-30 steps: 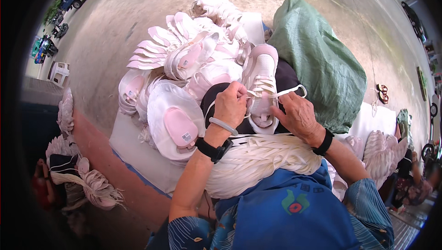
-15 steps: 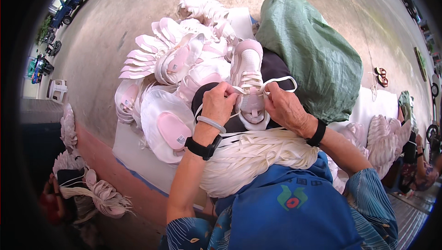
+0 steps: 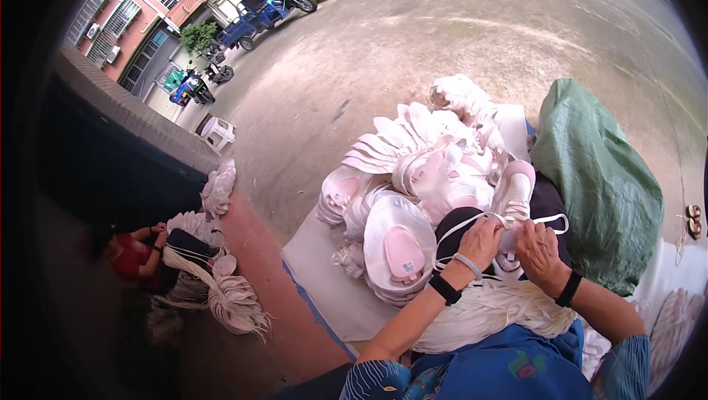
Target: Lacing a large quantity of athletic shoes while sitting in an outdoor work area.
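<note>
The person's left hand (image 3: 481, 244) has its fingers drawn together on a white shoelace (image 3: 564, 218), over the near part of a pale pink and white shoe (image 3: 515, 185). The right hand (image 3: 542, 256) is just beside it, fingers bent and closed on the lace too, a loop standing out past the knuckles. I can't make out exactly how the fingertips pinch it. The shoe sits in front of the person, toe pointing away, with dark cloth (image 3: 552, 193) showing on both sides of it.

Nearer the body, a thick bundle of cream laces (image 3: 494, 315) lies on the lap, above a blue apron (image 3: 479, 374). To the left of the shoe, pink and white shoe pieces (image 3: 402, 241) are heaped on a white sheet (image 3: 313, 249). A big green sack (image 3: 601, 186) bulges up on the right. Off to the left, a co-worker in a red top (image 3: 133, 256) sits by another pile of pieces (image 3: 236, 304). A white stool (image 3: 217, 133) stands farther back, and a blue three-wheeler (image 3: 258, 13) is parked beyond it.
</note>
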Demonstrator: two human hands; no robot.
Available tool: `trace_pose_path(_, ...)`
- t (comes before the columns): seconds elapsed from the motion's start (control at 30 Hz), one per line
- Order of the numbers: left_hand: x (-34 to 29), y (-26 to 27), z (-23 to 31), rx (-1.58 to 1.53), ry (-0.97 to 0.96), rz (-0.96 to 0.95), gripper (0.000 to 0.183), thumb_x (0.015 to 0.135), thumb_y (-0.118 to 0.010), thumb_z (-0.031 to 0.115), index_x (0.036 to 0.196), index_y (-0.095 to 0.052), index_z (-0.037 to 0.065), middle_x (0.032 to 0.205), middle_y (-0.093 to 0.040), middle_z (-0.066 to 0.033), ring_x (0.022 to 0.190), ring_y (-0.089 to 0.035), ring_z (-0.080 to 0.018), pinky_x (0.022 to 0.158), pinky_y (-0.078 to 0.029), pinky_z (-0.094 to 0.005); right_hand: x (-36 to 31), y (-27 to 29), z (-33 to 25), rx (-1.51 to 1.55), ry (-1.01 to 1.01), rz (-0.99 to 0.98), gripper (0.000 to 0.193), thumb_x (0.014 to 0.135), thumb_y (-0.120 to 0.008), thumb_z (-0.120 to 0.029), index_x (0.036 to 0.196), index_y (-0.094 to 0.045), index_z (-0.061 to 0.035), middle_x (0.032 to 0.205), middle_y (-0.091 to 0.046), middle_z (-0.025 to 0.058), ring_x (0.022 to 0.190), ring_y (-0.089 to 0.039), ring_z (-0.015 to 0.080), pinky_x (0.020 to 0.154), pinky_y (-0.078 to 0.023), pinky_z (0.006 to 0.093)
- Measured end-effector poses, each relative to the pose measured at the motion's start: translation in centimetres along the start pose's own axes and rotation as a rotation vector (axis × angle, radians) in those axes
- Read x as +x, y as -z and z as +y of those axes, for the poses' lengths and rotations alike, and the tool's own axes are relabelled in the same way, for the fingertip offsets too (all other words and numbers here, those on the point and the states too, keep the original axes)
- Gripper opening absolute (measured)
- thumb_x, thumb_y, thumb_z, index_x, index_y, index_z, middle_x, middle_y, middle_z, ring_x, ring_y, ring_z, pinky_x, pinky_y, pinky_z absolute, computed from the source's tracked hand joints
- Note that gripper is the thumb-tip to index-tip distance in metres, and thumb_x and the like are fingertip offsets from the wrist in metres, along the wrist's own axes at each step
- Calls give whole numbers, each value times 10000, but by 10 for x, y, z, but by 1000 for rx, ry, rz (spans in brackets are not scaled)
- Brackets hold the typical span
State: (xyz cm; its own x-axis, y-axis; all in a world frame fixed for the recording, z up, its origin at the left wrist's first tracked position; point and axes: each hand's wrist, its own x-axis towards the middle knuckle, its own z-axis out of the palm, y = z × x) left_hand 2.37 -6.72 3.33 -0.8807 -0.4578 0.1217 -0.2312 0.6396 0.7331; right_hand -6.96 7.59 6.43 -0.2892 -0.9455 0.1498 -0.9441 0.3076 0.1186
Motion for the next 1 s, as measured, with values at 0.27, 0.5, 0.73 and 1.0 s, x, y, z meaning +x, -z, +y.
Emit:
trace_pose_path(0.27, -6, 0, 5, 161, -37, 14, 275, 805, -636, 82, 1034, -524, -22, 989, -529, -218, 938, -562, -390, 801, -479, -435, 16, 1, -4, 2, 26, 7, 131, 748, -601, -109, 808, -659, -8, 864, -526, 109, 814, -530, 230, 672, -398, 350)
trace_pose_path(0.5, -1, -13, -17, 139, -122, -8, 129, 812, -529, 38, 932, -513, -8, 913, -536, -224, 885, -553, -417, 745, -467, -481, 8, 8, 3, 248, 317, 148, 153, 746, -574, -126, 811, -589, 12, 824, -509, 125, 791, -556, 258, 652, -451, 364)
trace_pose_path(0.73, 2, -9, -26, -35, -85, 45, 194, 823, -577, 90, 989, -533, 2, 932, -589, -224, 884, -580, -408, 751, -475, -451, 1, 19, 5, 798, 147, 51, 119, 802, -573, -90, 900, -550, -27, 824, -502, 152, 738, -562, 332, 658, -491, 419)
trace_pose_path(1.0, 12, -4, -34, -36, -85, 2, 190, 809, -580, 107, 976, -530, 32, 850, -602, -216, 812, -600, -403, 710, -476, -447, -10, -8, -28, 967, 313, -58, 115, 900, -546, -128, 947, -542, -23, 888, -513, 170, 821, -568, 337, 691, -476, 418)
